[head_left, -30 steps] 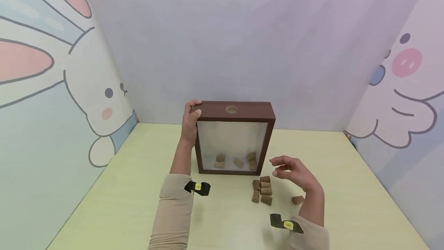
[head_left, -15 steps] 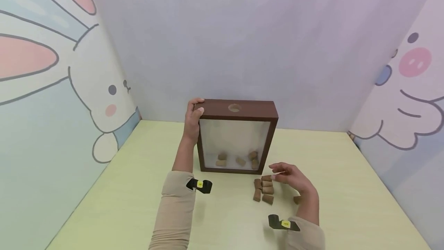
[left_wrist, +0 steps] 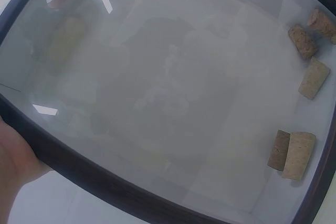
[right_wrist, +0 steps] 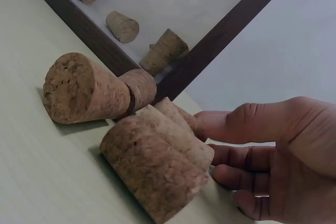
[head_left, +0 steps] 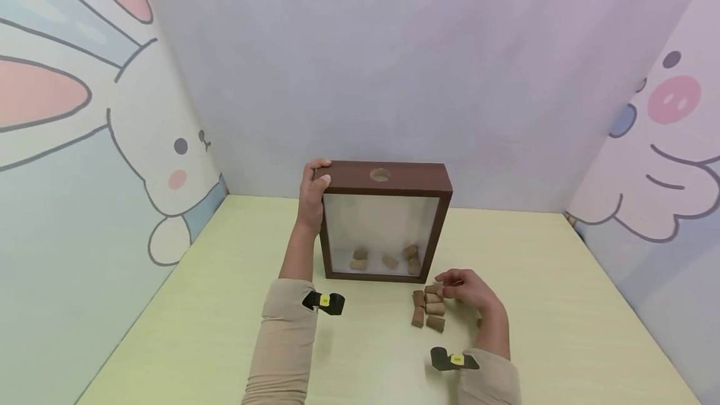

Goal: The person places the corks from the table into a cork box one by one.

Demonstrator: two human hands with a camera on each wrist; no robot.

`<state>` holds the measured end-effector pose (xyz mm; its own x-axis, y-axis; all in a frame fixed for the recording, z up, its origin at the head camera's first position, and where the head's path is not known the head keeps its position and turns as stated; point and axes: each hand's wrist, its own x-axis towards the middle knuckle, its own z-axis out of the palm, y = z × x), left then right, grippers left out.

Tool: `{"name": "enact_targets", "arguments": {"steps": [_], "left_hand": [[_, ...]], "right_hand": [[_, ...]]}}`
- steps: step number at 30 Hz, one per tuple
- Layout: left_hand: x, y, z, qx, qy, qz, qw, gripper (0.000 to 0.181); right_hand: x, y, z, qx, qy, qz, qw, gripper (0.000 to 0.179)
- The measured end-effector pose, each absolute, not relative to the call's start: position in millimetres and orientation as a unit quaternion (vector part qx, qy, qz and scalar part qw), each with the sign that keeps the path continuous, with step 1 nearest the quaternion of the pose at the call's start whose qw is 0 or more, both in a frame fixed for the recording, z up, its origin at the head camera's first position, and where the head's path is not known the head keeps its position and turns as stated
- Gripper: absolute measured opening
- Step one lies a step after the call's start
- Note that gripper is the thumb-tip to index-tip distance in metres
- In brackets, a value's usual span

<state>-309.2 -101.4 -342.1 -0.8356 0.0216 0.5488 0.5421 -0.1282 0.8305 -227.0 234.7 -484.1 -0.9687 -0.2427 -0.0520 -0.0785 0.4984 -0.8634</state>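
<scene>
Tapered brown cork stopper (head_left: 432,289), lower right of centre, lies just left of right hand (head_left: 471,289) (nearer), long axis roughly left-right. Hand touches cork group; pinching: cannot tell. Left hand (head_left: 312,197) grips rectangular clear-fronted dark-brown wooden box (head_left: 413,177).

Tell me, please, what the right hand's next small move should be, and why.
The right hand should probably firm a pinch on the loose cork by its thumb and lift it: the thumb is right at it, though a full grip isn't clear. The left hand grips the box, its top hole is uncovered, and other corks lie inside.
</scene>
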Motion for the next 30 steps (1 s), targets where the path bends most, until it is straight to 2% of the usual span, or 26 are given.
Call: {"name": "enact_targets", "arguments": {"steps": [8, 14, 19, 23, 30], "left_hand": [[-283.5, -97.0, -321.7, -0.226, -0.643, -0.711, 0.171, 0.044], [-283.5, -97.6, -320.7, -0.224, -0.644, -0.711, 0.17, 0.044], [-284.7, -98.6, -320.3, -0.223, -0.643, -0.712, 0.172, 0.044], [-284.9, -98.5, -320.4, -0.224, -0.642, -0.713, 0.17, 0.043], [-284.6, -98.0, -321.7, -0.228, -0.639, -0.716, 0.167, 0.044]], "right_hand": [[-226.9, 232.5, -482.4, -0.093, 0.881, -0.458, 0.072, 0.015], [-224.8, 233.2, -476.4, -0.066, 0.876, -0.475, 0.056, 0.013], [-227.8, 233.3, -478.5, -0.084, 0.88, -0.46, 0.079, 0.021], [-228.2, 232.0, -479.5, -0.087, 0.891, -0.437, 0.09, 0.017], [-223.2, 233.8, -473.1, -0.101, 0.888, -0.443, 0.071, 0.012]]}}
